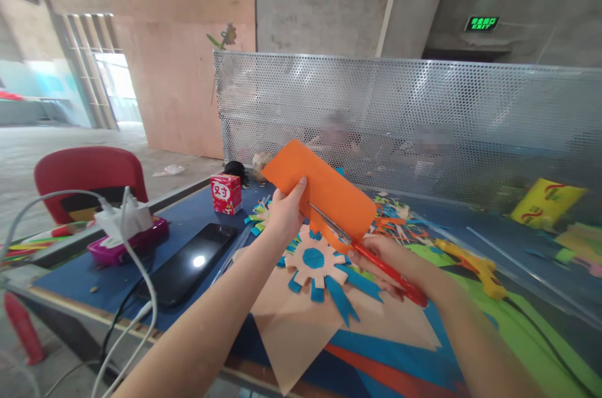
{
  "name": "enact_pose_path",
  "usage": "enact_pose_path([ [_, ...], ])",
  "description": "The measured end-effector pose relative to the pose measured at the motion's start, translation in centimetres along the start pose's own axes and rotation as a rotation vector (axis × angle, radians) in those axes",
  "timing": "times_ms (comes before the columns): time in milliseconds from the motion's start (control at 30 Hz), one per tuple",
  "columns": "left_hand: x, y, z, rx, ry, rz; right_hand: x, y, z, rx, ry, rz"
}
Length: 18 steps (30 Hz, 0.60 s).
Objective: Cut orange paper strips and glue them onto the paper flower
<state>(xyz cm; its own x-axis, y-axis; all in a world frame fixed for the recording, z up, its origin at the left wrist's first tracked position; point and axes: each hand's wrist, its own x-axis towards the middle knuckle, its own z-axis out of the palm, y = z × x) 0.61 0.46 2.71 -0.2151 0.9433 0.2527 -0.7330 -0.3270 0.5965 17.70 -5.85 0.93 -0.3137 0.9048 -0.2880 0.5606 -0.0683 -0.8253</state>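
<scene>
Left fingers (pixel 298 190): clamped on the orange sheet (pixel 336 178), my thumb flat on its near face; the rest are hidden behind it.
Right fingers (pixel 377 246): curled round the red handles of the scissors (pixel 382 266); I can't tell how far apart the blades stand.
Orange sheet: up in the air, tilted, above the paper flower (pixel 313 258) and a little beyond it.
Scissors: blades at the sheet's lower part, tips aimed towards my left thumb, above the flower's far right side.
Cutting: I judge the step in hand to be snipping a strip off the sheet's lower edge; some orange hangs below the blades.
Next snip: seems to call for a taut sheet, an even line, and my left thumb clear of the tips.
Paper flower: peach and blue, with notched blue tails (pixel 341 301) spreading out on its near right side.
Peach paper (pixel 291 335): beneath the flower and nearer me.
Scraps (pixel 399 222): beyond the flower, to its right.
Glue gun (pixel 480 265): yellow, right of the flower, by the green paper (pixel 522 323).
Phone (pixel 188 266): left of the flower, on the blue counter (pixel 183 219).
Red box (pixel 226 194): left of the flower and farther off.
</scene>
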Motion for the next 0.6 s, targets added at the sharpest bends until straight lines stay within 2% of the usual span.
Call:
enact_pose_path([
  [167, -0.21, -0.15, 0.06, -0.001, -0.023, -0.005, 0.2, -0.18, -0.03, 0.076, -0.002, 0.052],
  [333, -0.37, 0.07, 0.12, -0.011, -0.036, -0.012, 0.77, 0.12, -0.1, 0.12, -0.024, 0.032],
  [600, -0.31, 0.29, 0.24, -0.006, 0.004, -0.011, 0.98, 0.22, -0.34, 0.062, -0.028, 0.062],
])
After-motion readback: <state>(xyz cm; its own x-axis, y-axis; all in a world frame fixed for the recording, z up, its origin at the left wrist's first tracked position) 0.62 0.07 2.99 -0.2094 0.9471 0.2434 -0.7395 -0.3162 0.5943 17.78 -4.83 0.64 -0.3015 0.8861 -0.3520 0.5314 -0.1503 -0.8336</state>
